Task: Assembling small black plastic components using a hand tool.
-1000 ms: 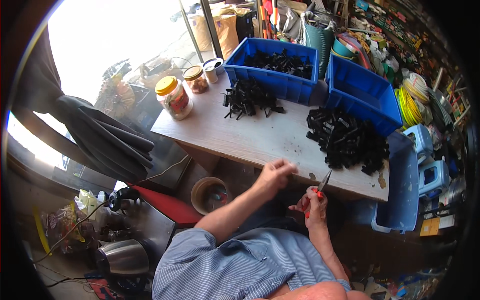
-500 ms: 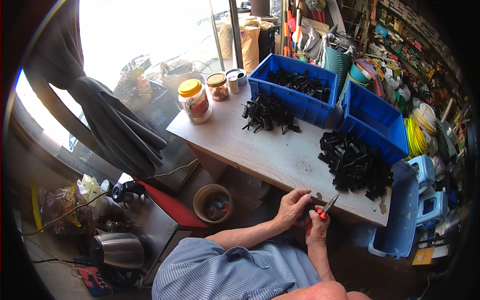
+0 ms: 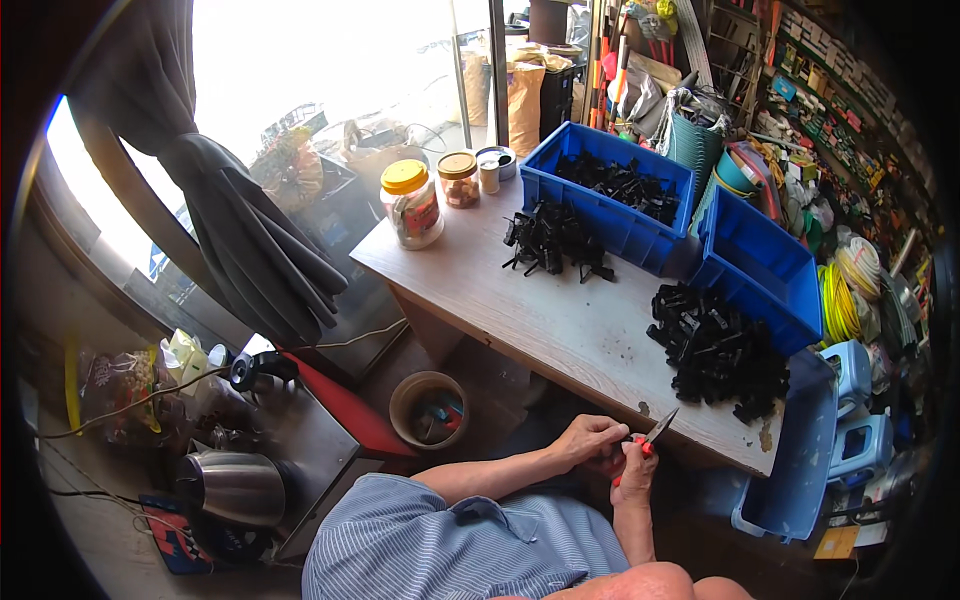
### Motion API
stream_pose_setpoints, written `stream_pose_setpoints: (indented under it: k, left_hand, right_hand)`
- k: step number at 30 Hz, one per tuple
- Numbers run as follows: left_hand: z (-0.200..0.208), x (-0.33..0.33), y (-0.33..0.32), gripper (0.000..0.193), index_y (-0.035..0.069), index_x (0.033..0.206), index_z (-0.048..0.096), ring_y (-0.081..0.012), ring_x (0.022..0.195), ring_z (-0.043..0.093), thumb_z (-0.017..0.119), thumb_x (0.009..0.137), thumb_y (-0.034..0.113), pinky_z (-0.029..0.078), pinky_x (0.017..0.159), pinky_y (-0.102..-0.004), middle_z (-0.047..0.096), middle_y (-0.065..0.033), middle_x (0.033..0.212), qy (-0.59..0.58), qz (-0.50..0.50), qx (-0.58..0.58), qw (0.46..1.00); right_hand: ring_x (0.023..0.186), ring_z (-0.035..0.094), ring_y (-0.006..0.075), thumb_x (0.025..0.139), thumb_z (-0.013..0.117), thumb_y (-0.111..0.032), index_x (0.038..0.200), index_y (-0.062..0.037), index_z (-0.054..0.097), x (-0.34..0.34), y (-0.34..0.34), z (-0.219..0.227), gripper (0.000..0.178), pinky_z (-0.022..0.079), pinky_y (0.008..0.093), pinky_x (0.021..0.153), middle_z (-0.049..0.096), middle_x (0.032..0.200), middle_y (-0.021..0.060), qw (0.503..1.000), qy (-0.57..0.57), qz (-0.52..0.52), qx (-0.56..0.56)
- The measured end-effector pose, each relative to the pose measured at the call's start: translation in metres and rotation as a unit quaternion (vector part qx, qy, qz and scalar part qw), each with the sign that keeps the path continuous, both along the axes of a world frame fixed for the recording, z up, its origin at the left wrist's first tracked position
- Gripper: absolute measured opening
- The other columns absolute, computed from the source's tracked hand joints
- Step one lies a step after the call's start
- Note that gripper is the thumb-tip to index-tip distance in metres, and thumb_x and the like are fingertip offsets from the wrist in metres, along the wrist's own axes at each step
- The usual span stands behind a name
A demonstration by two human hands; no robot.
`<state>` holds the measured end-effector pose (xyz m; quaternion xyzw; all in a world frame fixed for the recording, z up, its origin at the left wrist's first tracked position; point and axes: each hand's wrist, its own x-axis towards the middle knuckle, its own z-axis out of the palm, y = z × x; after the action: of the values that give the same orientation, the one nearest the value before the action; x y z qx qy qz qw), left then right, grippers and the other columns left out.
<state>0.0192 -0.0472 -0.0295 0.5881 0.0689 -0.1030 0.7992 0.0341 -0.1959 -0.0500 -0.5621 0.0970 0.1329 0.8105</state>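
Just off the front edge of the table, my right hand [image 3: 634,476] is closed around a pair of red-handled scissors [image 3: 660,427]. The blades point up and away, toward the table edge. Close beside it, my left hand [image 3: 590,440] has its fingers drawn together in a pinch near the scissors' handles. Whatever those fingers hold, if anything, is too small and hidden to make out. Nearest the scissors on the table lies a large heap of black plastic parts [image 3: 715,345]. A smaller heap of similar black parts [image 3: 552,238] sits farther back.
One blue crate [image 3: 610,222] with black parts stands at the back of the table [image 3: 480,290], beside another blue crate [image 3: 765,285]. Lidded jars [image 3: 412,215] stand at the far left corner. Below are a bucket [image 3: 428,410], a pale blue tub [image 3: 790,490] and a steel kettle [image 3: 235,488].
The view has shifted slightly. My left fingers, raised and looser before, have come down and pinched together closer to my right hand. The scissors stay in my right hand.
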Motion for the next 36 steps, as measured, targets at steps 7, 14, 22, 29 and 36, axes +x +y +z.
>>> stream_pose_setpoints:
  k: [7,14,22,29,36]
  left_hand:
    - [0.035,0.001,-0.006,0.023,0.003,0.089,0.063,-0.0128,0.048,0.056,0.068,0.088,0.026,0.039,0.041,-0.0247,0.059,-0.0044,0.062,0.174,0.041,-0.128,0.976]
    - [0.012,0.011,-0.023,0.018,0.001,0.091,0.060,-0.0196,0.044,0.056,0.063,0.082,0.017,0.044,0.039,-0.0311,0.056,-0.0084,0.060,0.209,0.069,-0.143,0.965]
    - [-0.004,0.007,-0.022,0.017,0.007,0.091,0.060,-0.0155,0.042,0.054,0.061,0.090,0.025,0.043,0.038,-0.0293,0.058,-0.0081,0.057,0.212,0.039,-0.146,0.966]
    - [0.014,-0.007,0.014,0.044,-0.002,0.136,0.049,-0.0120,0.085,0.064,0.053,0.100,0.023,0.054,0.072,-0.0255,0.066,-0.0070,0.098,-0.016,-0.073,-0.068,0.995]
    - [0.013,-0.011,0.031,0.056,-0.001,0.140,0.047,-0.0195,0.102,0.064,0.068,0.089,0.009,0.052,0.091,-0.0331,0.065,-0.0116,0.114,-0.217,-0.116,0.042,0.968]
  right_hand:
    - [0.053,0.050,0.0114,0.083,0.059,-0.013,0.082,-0.0123,0.054,-0.003,0.010,0.025,0.005,0.043,0.0255,0.049,0.050,0.065,-0.0011,0.999,0.038,0.012,-0.022]
    - [0.053,0.047,0.0091,0.082,0.060,-0.013,0.076,-0.0123,0.052,-0.015,0.014,0.034,0.010,0.040,0.0243,0.048,0.048,0.062,-0.0024,0.998,0.014,-0.018,-0.063]
    - [0.052,0.046,0.0090,0.084,0.062,-0.015,0.076,-0.0119,0.052,-0.014,0.008,0.024,0.013,0.040,0.0242,0.047,0.048,0.063,-0.0026,0.995,0.023,-0.028,-0.090]
    - [0.055,0.049,0.0106,0.087,0.064,-0.019,0.084,-0.0133,0.055,0.007,-0.003,0.013,0.011,0.042,0.0249,0.048,0.049,0.066,-0.0022,0.999,0.006,-0.019,-0.027]
    - [0.058,0.052,0.0115,0.089,0.063,-0.023,0.089,-0.0149,0.056,0.006,0.003,0.021,0.011,0.045,0.0266,0.052,0.049,0.068,-0.0025,1.000,0.016,-0.010,0.012]
